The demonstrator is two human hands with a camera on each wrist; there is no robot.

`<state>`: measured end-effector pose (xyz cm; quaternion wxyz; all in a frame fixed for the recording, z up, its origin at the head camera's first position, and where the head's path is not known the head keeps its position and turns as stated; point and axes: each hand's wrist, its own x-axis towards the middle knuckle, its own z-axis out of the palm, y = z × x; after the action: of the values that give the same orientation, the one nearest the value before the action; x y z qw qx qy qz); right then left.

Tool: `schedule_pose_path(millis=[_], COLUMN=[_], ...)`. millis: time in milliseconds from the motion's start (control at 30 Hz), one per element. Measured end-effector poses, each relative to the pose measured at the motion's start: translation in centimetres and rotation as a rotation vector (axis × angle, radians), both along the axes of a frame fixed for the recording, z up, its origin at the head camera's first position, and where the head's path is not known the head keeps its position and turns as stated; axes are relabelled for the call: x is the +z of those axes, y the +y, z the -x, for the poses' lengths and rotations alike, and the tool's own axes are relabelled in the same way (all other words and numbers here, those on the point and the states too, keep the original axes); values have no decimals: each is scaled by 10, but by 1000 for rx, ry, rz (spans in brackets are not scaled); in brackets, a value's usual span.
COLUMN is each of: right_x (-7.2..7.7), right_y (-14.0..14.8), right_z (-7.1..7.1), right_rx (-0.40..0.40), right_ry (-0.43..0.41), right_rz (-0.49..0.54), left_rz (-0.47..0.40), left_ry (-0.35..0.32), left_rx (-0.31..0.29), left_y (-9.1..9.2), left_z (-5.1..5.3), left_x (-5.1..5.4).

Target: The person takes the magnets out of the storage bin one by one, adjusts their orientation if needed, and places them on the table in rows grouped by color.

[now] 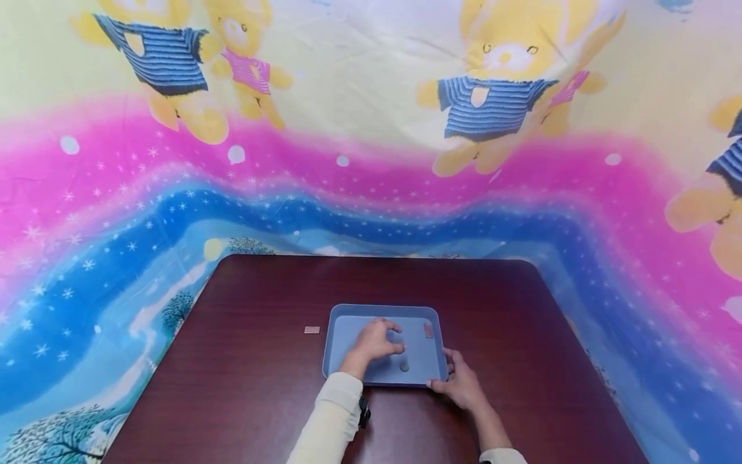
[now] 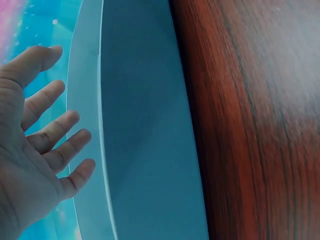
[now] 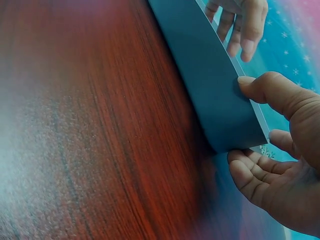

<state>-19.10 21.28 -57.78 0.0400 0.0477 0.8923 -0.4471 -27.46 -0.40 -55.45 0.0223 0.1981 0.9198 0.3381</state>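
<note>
A shallow blue-grey tray [image 1: 416, 348] stands on the dark table. Above its inside hangs my left hand [image 1: 378, 339], fingers spread and slightly bent, with nothing in its grasp; the left wrist view shows the bare palm and fingers [image 2: 72, 180]. At the near right corner my right hand [image 1: 462, 385] grips the tray, thumb against the front wall [image 3: 200, 75] and other fingers round the side. Inside the tray lie a small round greyish disc [image 1: 404, 367], near the front, and a small pinkish rectangular piece [image 1: 428, 330] by the right wall.
Left of the tray, a second small pinkish rectangle [image 1: 312, 330] lies flat on the reddish-brown wooden table [image 1: 249, 386]. A printed cloth with bears [image 1: 371, 180] hangs behind the table and along both its sides.
</note>
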Motion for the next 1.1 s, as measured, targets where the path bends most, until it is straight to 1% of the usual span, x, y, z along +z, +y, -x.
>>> schedule_pose_path(millis=[200,300,400,533,633,700,833,900,967,1067,1100], right_x=[-2,-3,-3,-2,-1,0,1,2,2,2,2], right_y=[0,1,2,2,3,3,4,4,4,4,4], right_z=[-3,-4,-3,-1,0,-1,-2,-2,-1,1,1], right_rx=[4,3,2,5,11,9,13,16,25,38,42], right_ry=[-10,-9,1,4,2,3,18,24,24,27,25], right_rz=[33,47,53,50,54,60,67,75,83,81,77], left_rz=[-33,-32,4,83,130,119,50,36,34,36,38], left_ry=[-25,-37,-28,1,15,-6,-85,-109,-115,-103,-94], left_rx=[6,12,2,-18,-13,-6,9,16,23,32,34], left_y=[10,15,19,23,27,31,42,47,52,58,60], left_z=[4,6,10,14,16,16,16,16,16,18,18], left_x=[-4,-7,-8,-8,-7,-8,-8,-8,-9,-10,-12])
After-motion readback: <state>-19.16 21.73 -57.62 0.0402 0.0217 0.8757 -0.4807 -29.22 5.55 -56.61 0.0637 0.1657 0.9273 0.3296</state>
